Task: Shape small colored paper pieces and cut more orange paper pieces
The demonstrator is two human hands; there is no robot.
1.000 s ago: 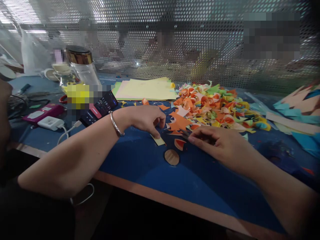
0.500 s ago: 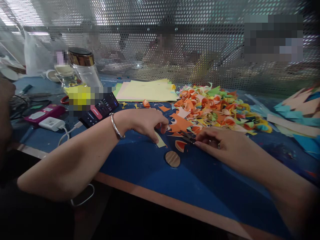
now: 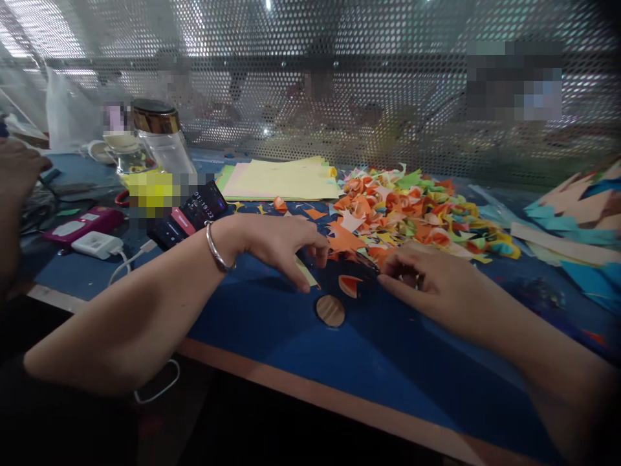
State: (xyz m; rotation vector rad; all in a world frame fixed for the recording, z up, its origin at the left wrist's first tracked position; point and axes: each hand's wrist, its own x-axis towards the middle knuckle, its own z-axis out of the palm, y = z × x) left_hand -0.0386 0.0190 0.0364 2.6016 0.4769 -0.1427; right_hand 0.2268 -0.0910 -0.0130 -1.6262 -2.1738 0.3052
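My left hand (image 3: 274, 241) is bent down over the blue table top (image 3: 272, 323), a metal bangle on its wrist. Its thumb and forefinger close on a pale yellow paper strip (image 3: 306, 272). My right hand (image 3: 429, 279) lies low on the table, with its fingers curled round small dark scissors (image 3: 361, 262) that are mostly hidden. Between my hands lies an orange half-round paper piece (image 3: 349, 285). A round brown disc (image 3: 330, 310) sits just in front of it.
A heap of coloured paper scraps (image 3: 412, 213) lies behind my hands, with a stack of yellow sheets (image 3: 281, 180) beside it. On the left are a phone (image 3: 194, 210), a jar (image 3: 162, 133), a white charger (image 3: 97, 244) and another person's hand (image 3: 19, 169). Cut paper (image 3: 577, 213) lies right. Perforated metal wall behind.
My left hand has turned a little and its fingers have spread wider over the yellow strip. My right hand has shifted slightly left and lower, towards the orange piece.
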